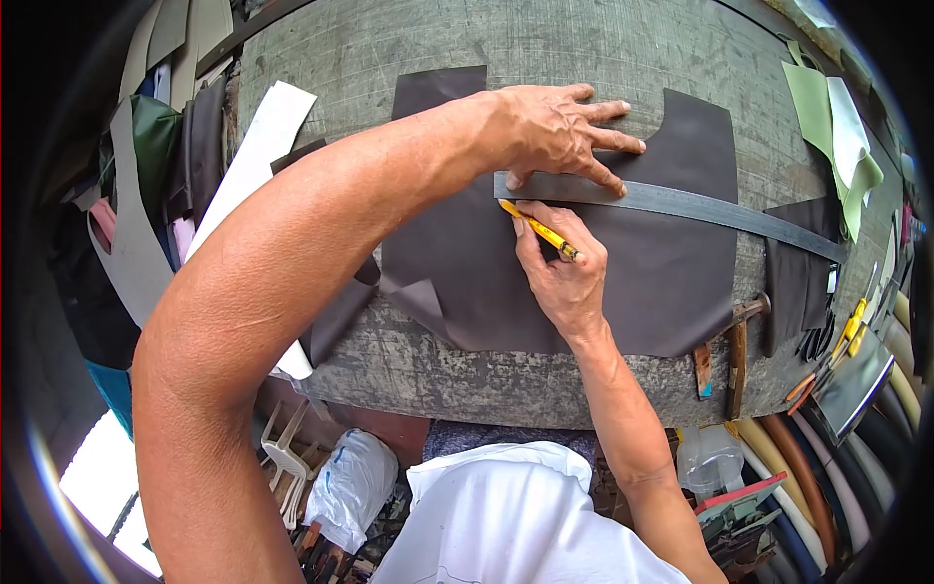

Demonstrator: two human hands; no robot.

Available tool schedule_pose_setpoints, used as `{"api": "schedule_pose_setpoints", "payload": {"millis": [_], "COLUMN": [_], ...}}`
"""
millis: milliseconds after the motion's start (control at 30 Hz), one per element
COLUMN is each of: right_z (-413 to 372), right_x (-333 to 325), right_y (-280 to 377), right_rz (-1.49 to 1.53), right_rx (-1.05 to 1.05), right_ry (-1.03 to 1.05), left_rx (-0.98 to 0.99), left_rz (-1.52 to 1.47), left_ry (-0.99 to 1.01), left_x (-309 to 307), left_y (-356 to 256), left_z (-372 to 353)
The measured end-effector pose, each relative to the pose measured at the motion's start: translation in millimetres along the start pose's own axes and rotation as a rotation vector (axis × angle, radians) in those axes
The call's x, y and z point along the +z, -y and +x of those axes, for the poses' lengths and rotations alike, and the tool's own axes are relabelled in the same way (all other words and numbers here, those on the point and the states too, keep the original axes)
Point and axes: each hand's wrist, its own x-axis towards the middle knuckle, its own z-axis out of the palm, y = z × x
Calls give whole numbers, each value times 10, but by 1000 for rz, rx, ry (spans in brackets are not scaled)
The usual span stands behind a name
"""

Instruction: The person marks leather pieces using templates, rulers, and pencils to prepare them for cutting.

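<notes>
A dark brown sheet of leather-like material [642,282] lies spread on the worn work table. Across it runs a long steel ruler [700,206], reaching past the sheet's right edge. My left hand [559,131] is open, fingers spread, with the thumb and a fingertip pressing on the ruler near its left end. Just below, my right hand [569,277] grips a slim yellow tool [538,231] like a pen. Its tip sits at the ruler's lower left corner, on the dark sheet. Whether it is a pen or a cutter I cannot tell.
A hammer [739,355] lies at the table's front right, beside a wooden-handled tool [702,370]. Dark scraps [800,277] and green pieces [812,107] are at the right. A white roll [258,156] and hanging materials [156,136] line the left. Rolled materials [808,477] stand lower right.
</notes>
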Motion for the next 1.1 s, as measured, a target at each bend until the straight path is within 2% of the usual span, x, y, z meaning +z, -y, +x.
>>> {"api": "schedule_pose_setpoints", "payload": {"millis": [200,400,633,733,833,1000,1100], "right_z": [15,8,-10,-31,-7,-39,-73], "right_x": [12,36,48,27,-145,-615,-833], "right_y": [-13,-4,-43,-41,-29,-190,-309], "right_rz": [-31,-25,-51,-51,-160,-217,-182], "right_rx": [-26,-5,-62,-22,-69,-19,120], "right_ry": [6,-20,-55,-55,-78,-133,-200], "left_rx": [-7,14,-36,-56,-59,-57,-52], "left_rz": [15,54,22,35,40,6,18], "left_ry": [19,-45,-26,3,14,3,-37], "left_x": [-20,41,64,35,37,80,114], "left_y": [-11,7,-25,-64,-69,-54,-46], "left_z": [6,-4,10,19,19,15,20]}}
